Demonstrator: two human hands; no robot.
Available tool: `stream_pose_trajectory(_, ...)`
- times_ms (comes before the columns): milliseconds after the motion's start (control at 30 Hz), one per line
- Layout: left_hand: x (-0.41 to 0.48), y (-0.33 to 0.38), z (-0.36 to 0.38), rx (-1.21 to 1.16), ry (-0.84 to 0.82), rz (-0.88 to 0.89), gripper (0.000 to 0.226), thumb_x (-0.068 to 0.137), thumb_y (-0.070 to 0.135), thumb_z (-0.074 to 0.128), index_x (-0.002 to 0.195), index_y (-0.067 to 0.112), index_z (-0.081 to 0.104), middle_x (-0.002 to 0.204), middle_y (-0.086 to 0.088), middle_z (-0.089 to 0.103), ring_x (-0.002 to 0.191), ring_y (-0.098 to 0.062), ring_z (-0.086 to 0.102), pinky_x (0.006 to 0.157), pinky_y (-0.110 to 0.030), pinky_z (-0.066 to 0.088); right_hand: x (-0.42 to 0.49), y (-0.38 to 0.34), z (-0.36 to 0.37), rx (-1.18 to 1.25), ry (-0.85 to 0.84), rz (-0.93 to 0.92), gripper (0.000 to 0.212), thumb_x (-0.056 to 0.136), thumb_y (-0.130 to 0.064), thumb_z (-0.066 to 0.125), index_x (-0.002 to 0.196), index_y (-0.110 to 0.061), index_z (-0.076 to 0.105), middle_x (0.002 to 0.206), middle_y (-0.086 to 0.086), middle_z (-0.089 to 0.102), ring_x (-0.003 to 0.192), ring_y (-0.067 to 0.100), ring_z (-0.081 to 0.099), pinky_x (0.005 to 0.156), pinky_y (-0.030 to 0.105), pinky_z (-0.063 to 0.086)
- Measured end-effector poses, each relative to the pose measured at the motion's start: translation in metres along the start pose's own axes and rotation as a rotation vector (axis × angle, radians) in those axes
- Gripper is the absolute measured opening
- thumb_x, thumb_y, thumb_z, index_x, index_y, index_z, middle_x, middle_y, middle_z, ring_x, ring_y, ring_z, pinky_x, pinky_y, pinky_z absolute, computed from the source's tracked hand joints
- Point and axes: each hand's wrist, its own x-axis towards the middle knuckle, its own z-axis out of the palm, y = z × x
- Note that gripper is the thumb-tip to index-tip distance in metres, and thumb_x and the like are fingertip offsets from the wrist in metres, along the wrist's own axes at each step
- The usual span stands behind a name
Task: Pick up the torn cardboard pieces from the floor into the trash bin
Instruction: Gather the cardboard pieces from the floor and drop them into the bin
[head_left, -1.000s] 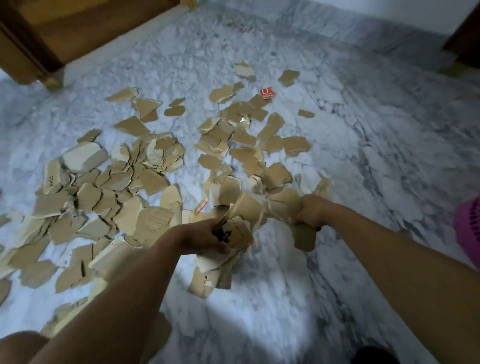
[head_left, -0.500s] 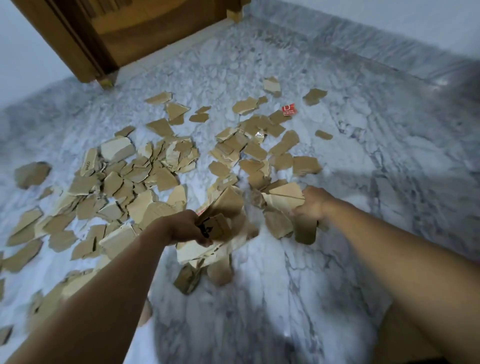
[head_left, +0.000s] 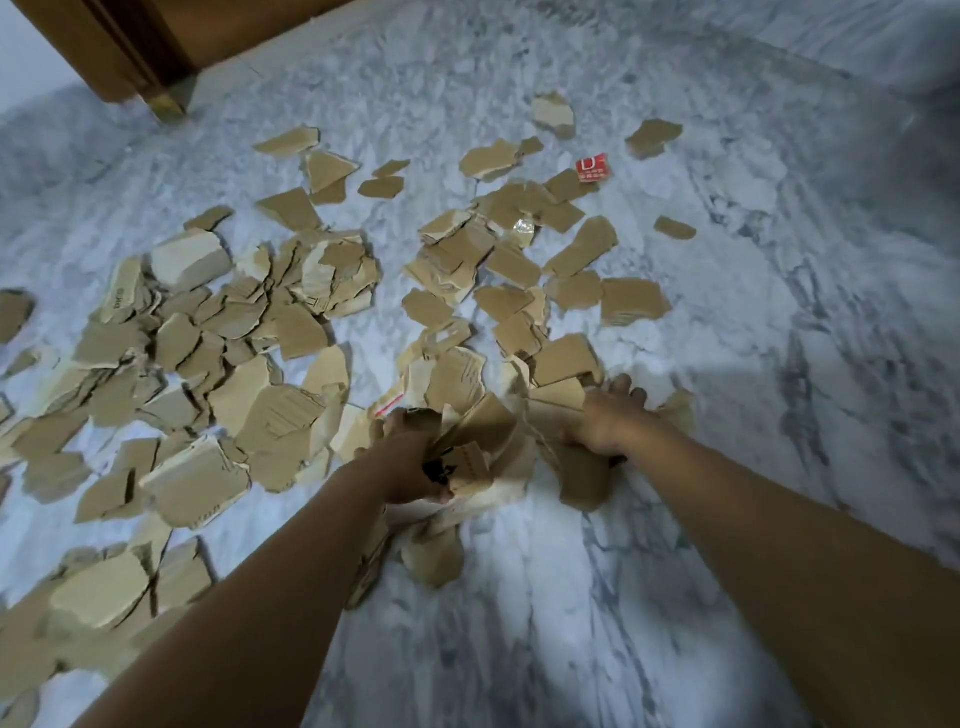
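Grey-veined marble floor (head_left: 675, 597) strewn with torn cardboard pieces (head_left: 249, 332) and a red scrap (head_left: 594, 169).

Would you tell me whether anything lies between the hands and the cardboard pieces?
Nothing visible does: the left hand grips a bunch of cardboard pieces and the right hand is on the pieces beside it. The trash bin is out of view.

Matt brown torn cardboard pieces (head_left: 291, 332), rough-edged, are seen on a polished grey-veined marble floor (head_left: 727, 364); a varnished wooden door frame (head_left: 119, 52) is seen at eleven o'clock.
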Motion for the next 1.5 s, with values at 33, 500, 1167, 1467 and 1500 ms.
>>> stream_pose_trajectory(33, 0.007, 0.000, 0.005, 0.005, 0.000, -0.016, 0.100, 0.044, 0.069, 0.071, 0.133, 0.036, 0.037, 0.151, -0.011, 0.024, 0.142, -0.043, 0.012, 0.108, -0.057, 0.030, 0.004, -0.002, 0.005, 0.017, 0.038, 0.027, 0.076, 0.089, -0.042, 0.068, 0.150, -0.017, 0.030, 0.145, 0.016, 0.022, 0.131, 0.039, 0.029, 0.104, 0.052, 0.035)
stream_pose_trajectory(500, 0.003, 0.005, -0.017, -0.145, 0.251, -0.009, 0.082, 0.047, 0.041, 0.095, 0.116, 0.019, 0.056, 0.105, -0.003, 0.067, 0.096, -0.023, 0.063, 0.076, -0.029, 0.052, 0.007, -0.006, 0.019, 0.416, 0.100, 0.042, 0.108, 0.061, -0.041, 0.093, 0.149, -0.023, 0.033, 0.128, 0.009, 0.059, 0.113, 0.032, 0.059, 0.090, 0.038, 0.052)
stream_pose_trajectory(1167, -0.059, 0.051, -0.125, -0.861, 0.180, 0.149, 0.028, 0.078, 0.011, 0.081, 0.102, 0.002, 0.071, 0.096, -0.017, 0.074, 0.090, -0.034, 0.071, 0.079, -0.044, 0.060, -0.109, 0.040, -0.086, 1.599, -0.018, -0.313, 0.026, 0.083, -0.009, 0.077, 0.108, -0.004, 0.072, 0.104, 0.015, 0.075, 0.095, 0.030, 0.072, 0.084, 0.042, 0.058)
stream_pose_trajectory(1467, -0.082, 0.137, -0.127, -1.136, 0.051, 0.231, 0.025, 0.086, 0.002, 0.047, 0.068, 0.010, 0.063, 0.056, 0.000, 0.064, 0.060, -0.019, 0.057, 0.057, -0.024, 0.043, -0.123, 0.014, -0.081, 1.529, -0.051, -0.192, 0.093, 0.050, -0.054, 0.093, 0.131, -0.022, 0.062, 0.137, -0.001, 0.061, 0.130, 0.023, 0.051, 0.117, 0.044, 0.029)
stream_pose_trajectory(1500, -0.083, 0.142, -0.128, -1.156, 0.064, 0.242, 0.026, 0.089, 0.009, 0.046, 0.070, 0.010, 0.064, 0.058, 0.001, 0.066, 0.060, -0.017, 0.059, 0.057, -0.022, 0.044, -0.125, 0.014, -0.081, 1.543, -0.030, -0.199, 0.099, 0.050, -0.055, 0.093, 0.136, -0.021, 0.057, 0.137, -0.002, 0.059, 0.130, 0.022, 0.049, 0.118, 0.044, 0.027)
